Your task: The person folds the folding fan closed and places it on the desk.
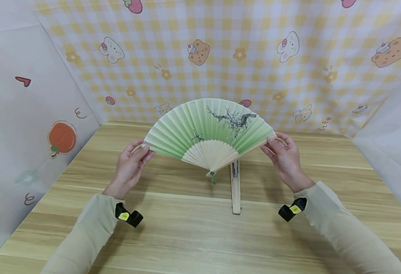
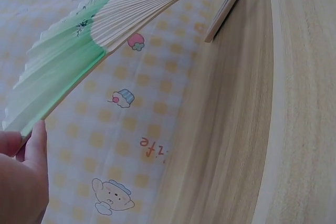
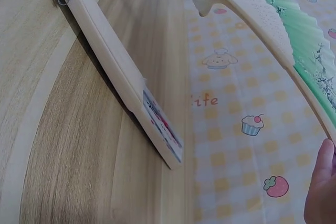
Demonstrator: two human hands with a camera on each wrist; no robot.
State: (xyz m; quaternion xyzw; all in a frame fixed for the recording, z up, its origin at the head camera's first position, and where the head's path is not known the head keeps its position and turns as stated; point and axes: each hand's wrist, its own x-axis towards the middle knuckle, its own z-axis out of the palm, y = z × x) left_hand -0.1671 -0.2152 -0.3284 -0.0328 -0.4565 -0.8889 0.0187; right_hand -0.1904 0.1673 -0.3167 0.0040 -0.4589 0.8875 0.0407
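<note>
A green folding fan (image 1: pixel 200 121) with dark painted branches is spread wide above the table. My left hand (image 1: pixel 132 163) pinches its left outer edge between thumb and fingers. At the opposite end, my right hand (image 1: pixel 284 158) pinches the right outer rib. The pale ribs meet at a pivot low in the middle, where a green cord (image 1: pixel 213 177) hangs. Behind and below the spread fan lies a second, folded fan (image 1: pixel 236 190) on the table, its upper end hidden in the head view. The right wrist view shows a metal ring at its pivot and a printed strip between its guards.
The wood-grain table (image 1: pixel 193 236) reaches back to a yellow checked cloth (image 1: pixel 221 76) with cartoon prints. White printed cloth (image 1: pixel 12 114) hangs along the left side, and pale cloth (image 1: pixel 392 125) along the right. Each wrist wears a small black camera.
</note>
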